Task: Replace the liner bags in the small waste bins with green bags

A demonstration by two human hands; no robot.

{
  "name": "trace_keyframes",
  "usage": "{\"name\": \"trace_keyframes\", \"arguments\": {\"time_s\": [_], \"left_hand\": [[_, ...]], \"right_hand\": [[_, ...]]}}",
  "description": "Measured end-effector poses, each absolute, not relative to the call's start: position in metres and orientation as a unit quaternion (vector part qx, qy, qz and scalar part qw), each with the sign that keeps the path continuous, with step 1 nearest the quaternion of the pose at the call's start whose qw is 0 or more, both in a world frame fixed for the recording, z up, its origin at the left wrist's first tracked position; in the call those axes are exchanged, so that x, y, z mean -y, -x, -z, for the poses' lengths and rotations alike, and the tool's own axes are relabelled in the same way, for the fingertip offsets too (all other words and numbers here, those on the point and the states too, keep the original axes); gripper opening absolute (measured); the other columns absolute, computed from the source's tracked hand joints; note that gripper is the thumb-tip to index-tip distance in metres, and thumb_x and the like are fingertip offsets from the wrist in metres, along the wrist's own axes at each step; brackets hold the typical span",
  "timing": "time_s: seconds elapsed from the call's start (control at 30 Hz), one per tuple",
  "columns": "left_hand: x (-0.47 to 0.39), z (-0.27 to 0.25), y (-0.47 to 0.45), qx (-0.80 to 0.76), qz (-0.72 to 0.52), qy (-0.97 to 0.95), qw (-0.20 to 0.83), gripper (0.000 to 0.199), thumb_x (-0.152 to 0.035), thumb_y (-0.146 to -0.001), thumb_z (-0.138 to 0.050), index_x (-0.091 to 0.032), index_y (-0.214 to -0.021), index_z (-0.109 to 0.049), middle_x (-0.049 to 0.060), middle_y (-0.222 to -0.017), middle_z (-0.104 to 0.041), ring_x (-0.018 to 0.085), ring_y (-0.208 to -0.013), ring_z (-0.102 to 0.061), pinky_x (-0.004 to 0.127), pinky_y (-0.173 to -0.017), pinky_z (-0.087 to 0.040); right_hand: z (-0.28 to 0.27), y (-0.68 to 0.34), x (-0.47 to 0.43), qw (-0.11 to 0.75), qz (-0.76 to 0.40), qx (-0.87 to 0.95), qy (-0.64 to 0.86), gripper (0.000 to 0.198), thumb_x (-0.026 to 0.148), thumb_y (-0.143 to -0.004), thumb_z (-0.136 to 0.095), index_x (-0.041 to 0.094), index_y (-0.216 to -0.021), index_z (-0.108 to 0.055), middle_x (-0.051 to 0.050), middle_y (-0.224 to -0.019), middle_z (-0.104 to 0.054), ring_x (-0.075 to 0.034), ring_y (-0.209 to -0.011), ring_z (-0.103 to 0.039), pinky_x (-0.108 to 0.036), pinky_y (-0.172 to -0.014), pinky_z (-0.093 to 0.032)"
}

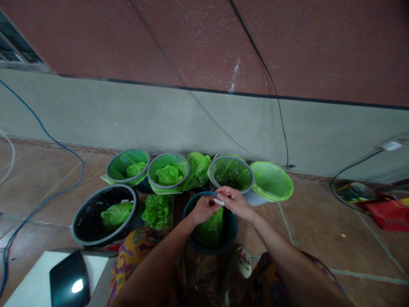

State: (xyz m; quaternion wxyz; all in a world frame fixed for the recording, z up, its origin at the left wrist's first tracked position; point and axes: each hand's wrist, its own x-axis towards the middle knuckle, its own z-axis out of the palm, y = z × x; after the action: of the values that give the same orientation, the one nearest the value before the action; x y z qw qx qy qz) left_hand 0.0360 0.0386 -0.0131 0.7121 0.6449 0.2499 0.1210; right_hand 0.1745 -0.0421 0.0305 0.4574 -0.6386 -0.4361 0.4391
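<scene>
My left hand and my right hand meet above a dark teal bin. Both have their fingers closed in a pinch around a small white piece, whose kind I cannot make out. Just below the fingers, a bunched green plastic bag hangs or lies inside the bin. Whether its top reaches into my fingers is hidden. Behind my right hand stands a bin lined with a green bag, its grey rim facing up.
Two more lined bins, a loose green bag and a green-lined container stand along the wall. At left are a black bin and a phone on a white surface. A blue cable crosses the floor.
</scene>
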Motion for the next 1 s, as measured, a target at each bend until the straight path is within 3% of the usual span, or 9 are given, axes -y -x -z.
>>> {"name": "trace_keyframes", "arguments": {"time_s": [0.13, 0.27, 0.47, 0.6, 0.73, 0.9, 1.0], "left_hand": [[-0.039, 0.016, -0.036, -0.245, -0.15, -0.669, 0.685, 0.016, -0.033, -0.079, -0.058, -0.017, -0.075, -0.054, -0.004, -0.065, -0.055, 0.009, -0.057, -0.054, 0.022, -0.059, -0.046], [-0.039, 0.018, -0.036, -0.244, -0.156, -0.681, 0.673, 0.014, -0.031, -0.082, -0.056, -0.018, -0.08, -0.053, -0.003, -0.069, -0.058, 0.008, -0.056, -0.055, 0.021, -0.057, -0.046], [-0.038, 0.016, -0.038, -0.29, -0.155, -0.629, 0.704, 0.009, -0.023, -0.078, -0.059, -0.018, -0.085, -0.055, -0.004, -0.065, -0.061, 0.008, -0.054, -0.058, 0.021, -0.056, -0.047], [-0.039, 0.015, -0.037, -0.331, -0.129, -0.572, 0.739, 0.011, -0.026, -0.076, -0.062, -0.016, -0.081, -0.06, -0.001, -0.064, -0.064, 0.009, -0.052, -0.058, 0.022, -0.054, -0.046], [-0.041, 0.012, -0.034, -0.356, -0.148, -0.51, 0.769, 0.022, -0.029, -0.069, -0.069, -0.013, -0.083, -0.067, 0.002, -0.068, -0.067, 0.011, -0.058, -0.06, 0.023, -0.056, -0.044], [-0.046, 0.012, -0.031, -0.346, -0.186, -0.535, 0.748, 0.021, -0.023, -0.055, -0.078, -0.012, -0.072, -0.071, 0.001, -0.065, -0.067, 0.011, -0.061, -0.056, 0.025, -0.064, -0.043], [-0.047, 0.015, -0.032, -0.339, -0.186, -0.597, 0.703, 0.013, -0.021, -0.058, -0.075, -0.013, -0.067, -0.07, 0.001, -0.064, -0.065, 0.011, -0.062, -0.055, 0.024, -0.063, -0.042]], "right_hand": [[-0.022, -0.18, 0.042, 0.453, -0.421, 0.419, 0.665, 0.035, 0.03, -0.084, -0.045, 0.018, -0.115, -0.057, -0.007, -0.103, -0.069, -0.006, -0.048, -0.046, -0.022, -0.048, -0.037], [-0.007, -0.179, 0.047, 0.34, -0.397, 0.534, 0.665, 0.028, 0.013, -0.077, -0.045, 0.018, -0.097, -0.064, -0.001, -0.084, -0.069, -0.01, -0.063, -0.056, -0.023, -0.062, -0.042], [-0.013, -0.181, 0.047, 0.253, -0.284, 0.567, 0.731, 0.02, 0.024, -0.083, -0.051, 0.019, -0.077, -0.069, 0.0, -0.069, -0.066, -0.013, -0.063, -0.053, -0.025, -0.064, -0.036], [-0.024, -0.184, 0.046, 0.265, -0.273, 0.534, 0.755, 0.022, 0.032, -0.082, -0.055, 0.018, -0.075, -0.071, -0.001, -0.068, -0.066, -0.012, -0.062, -0.052, -0.024, -0.06, -0.035], [-0.024, -0.184, 0.049, 0.307, -0.37, 0.514, 0.71, 0.023, 0.036, -0.08, -0.058, 0.017, -0.075, -0.07, 0.001, -0.063, -0.062, -0.01, -0.057, -0.05, -0.022, -0.055, -0.035], [-0.015, -0.183, 0.053, 0.258, -0.421, 0.499, 0.713, 0.016, 0.03, -0.076, -0.061, 0.017, -0.072, -0.069, 0.001, -0.059, -0.06, -0.009, -0.05, -0.048, -0.022, -0.049, -0.033], [-0.015, -0.182, 0.053, 0.227, -0.385, 0.5, 0.742, 0.013, 0.025, -0.075, -0.061, 0.018, -0.07, -0.07, 0.001, -0.059, -0.061, -0.01, -0.051, -0.05, -0.022, -0.05, -0.034]]}}
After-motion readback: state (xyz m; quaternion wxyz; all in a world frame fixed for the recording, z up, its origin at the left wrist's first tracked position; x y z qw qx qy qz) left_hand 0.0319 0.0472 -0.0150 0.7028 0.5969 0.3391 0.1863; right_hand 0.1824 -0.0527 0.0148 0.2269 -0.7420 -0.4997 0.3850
